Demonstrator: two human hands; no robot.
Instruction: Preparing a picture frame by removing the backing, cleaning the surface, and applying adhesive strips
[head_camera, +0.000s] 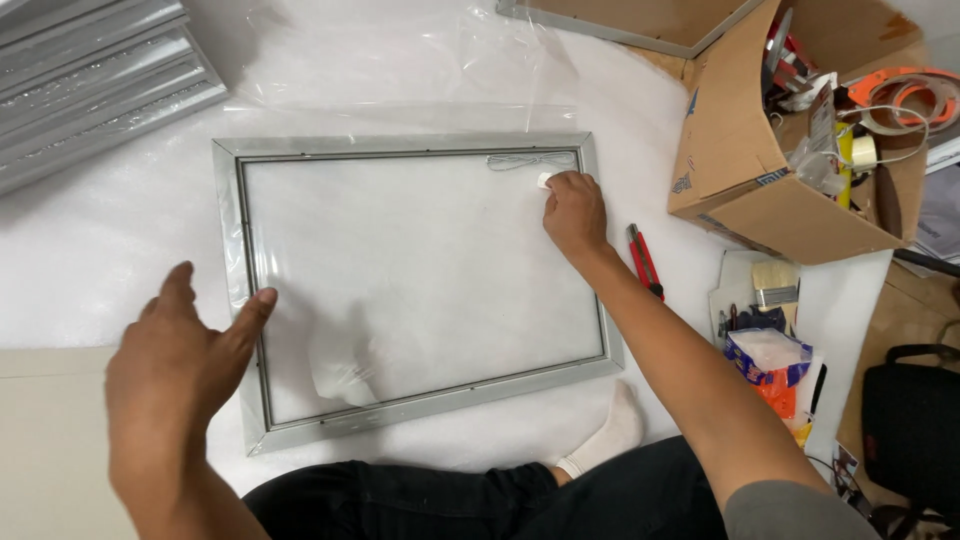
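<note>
We sit on the floor over a silver picture frame (405, 285) lying flat on white foam sheeting (90, 250), its long axis running left to right across us, slightly skewed so the right end sits nearer us.

Right hand (574, 212): at the frame's far right corner, fingers pinched on a small white piece (545, 181), pressed against the panel just inside the rail. A thin coiled wire (525, 160) lies along the far rail, just left of that hand.

Left hand (180, 345): fingers spread wide, holding nothing, hovering at the frame's near left rail; whether the fingertips touch the rail we cannot tell.

Each hand is nearest its own end of the frame.

Edges and room:
- Clear plastic film (400, 60) is spread beyond the far rail.
- Stack of silver frames (90, 80) at the sheeting's far left corner, well apart.
- Red utility knife (645, 262) just right of the frame, beside our right forearm.
- Cardboard box (740, 150) of tape rolls and tools further right; a paintbrush (775, 285) and a small packet (765, 355) below it.
- Our sock (610, 435) rests near the frame's near right corner, crowding that side.
- Open sheeting lies to the left of the frame.
</note>
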